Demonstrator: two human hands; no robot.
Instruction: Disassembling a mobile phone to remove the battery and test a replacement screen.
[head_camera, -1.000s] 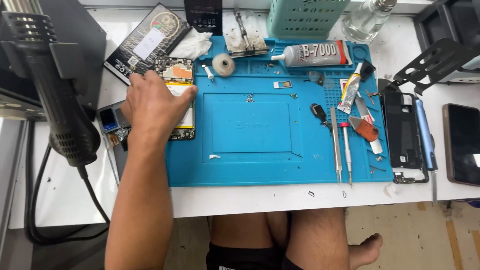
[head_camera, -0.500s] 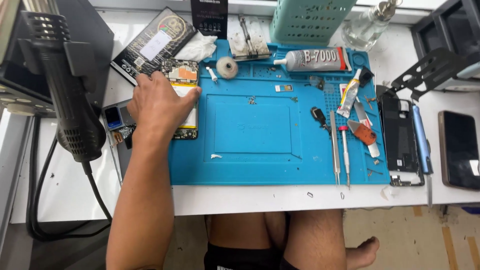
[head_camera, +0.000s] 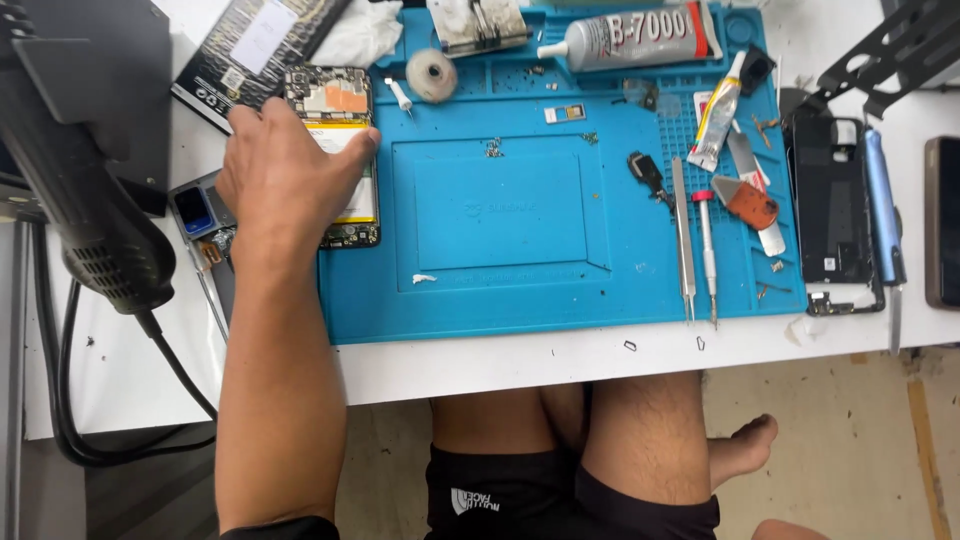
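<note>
A left hand (head_camera: 285, 175) lies flat on an opened phone (head_camera: 335, 150) at the upper left of a blue repair mat (head_camera: 500, 270). Tweezers (head_camera: 683, 240), a screwdriver (head_camera: 706, 250) and a glue tube (head_camera: 630, 38) sit toward the right and top.

The person's left hand (head_camera: 285, 180) and forearm are bare, with no glove, ring, watch or sleeve on them; only a sliver of dark cloth shows near the elbow at the picture's lower edge. They wear black shorts (head_camera: 560, 495) with a small white printed mark on one leg. Legs and feet are bare.
</note>
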